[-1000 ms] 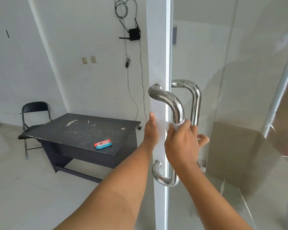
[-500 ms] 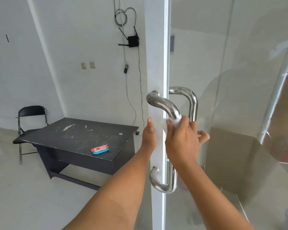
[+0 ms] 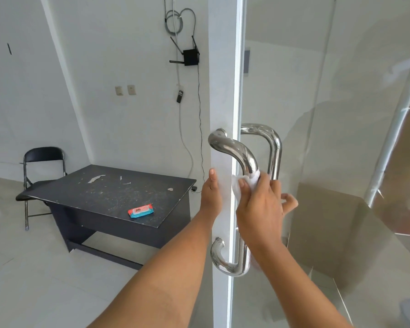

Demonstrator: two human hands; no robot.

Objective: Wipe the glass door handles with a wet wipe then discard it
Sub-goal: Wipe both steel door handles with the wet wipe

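A glass door (image 3: 317,79) stands edge-on in front of me with a chrome handle on each face. The near handle (image 3: 237,150) curves out toward me; the far handle (image 3: 273,147) shows through the glass. My right hand (image 3: 258,207) wraps a white wet wipe (image 3: 246,183) around the near handle's vertical bar, just below its upper bend. My left hand (image 3: 211,192) rests flat against the door's frosted edge strip, fingers up, holding nothing.
A dark desk (image 3: 100,192) stands to the left with a red-and-blue wipes pack (image 3: 140,210) on it. A black folding chair (image 3: 40,166) sits behind the desk. A router (image 3: 189,56) and cables hang on the white wall. The floor is pale tile.
My right hand has slid the wipe up the near handle's bar toward the upper bend. My left hand stays on the door edge. The view has tilted slightly.
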